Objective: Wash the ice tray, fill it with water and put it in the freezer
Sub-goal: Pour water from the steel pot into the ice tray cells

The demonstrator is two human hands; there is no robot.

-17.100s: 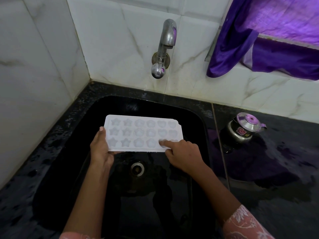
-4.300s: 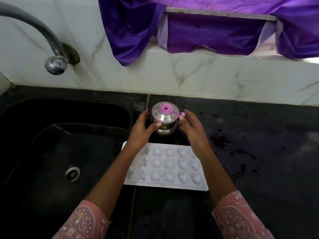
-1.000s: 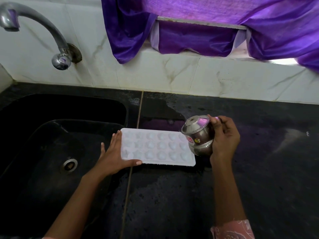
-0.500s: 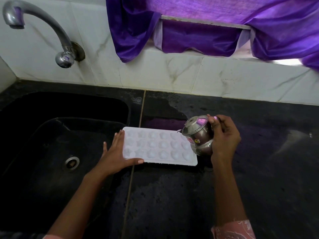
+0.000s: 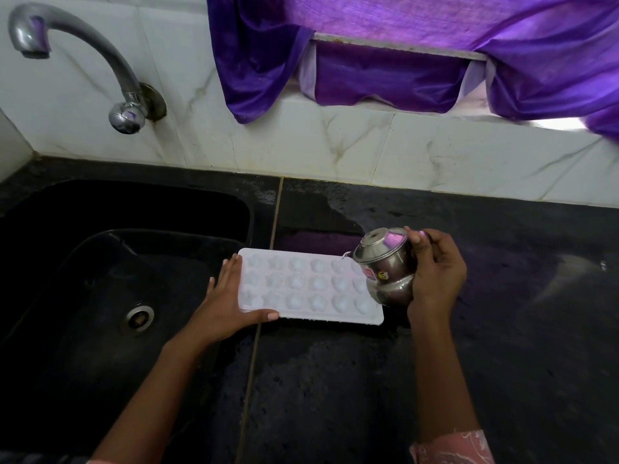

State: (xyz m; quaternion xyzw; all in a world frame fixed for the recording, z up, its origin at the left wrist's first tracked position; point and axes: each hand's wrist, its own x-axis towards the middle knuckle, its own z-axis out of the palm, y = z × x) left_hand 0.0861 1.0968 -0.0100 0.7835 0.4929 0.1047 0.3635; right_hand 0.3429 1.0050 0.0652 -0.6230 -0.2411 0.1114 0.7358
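The white plastic ice tray (image 5: 301, 286) is laid flat on the wet black stone bench (image 5: 335, 396), its left end at the rim of the black sink (image 5: 160, 279); it is steadied by the left hand (image 5: 227, 306), grip wide, fingers straight; the small steel pot (image 5: 385, 266) is clasped by the right hand (image 5: 435, 276), grip curled round it, and tipped over the right-end cups, seemingly for filling.
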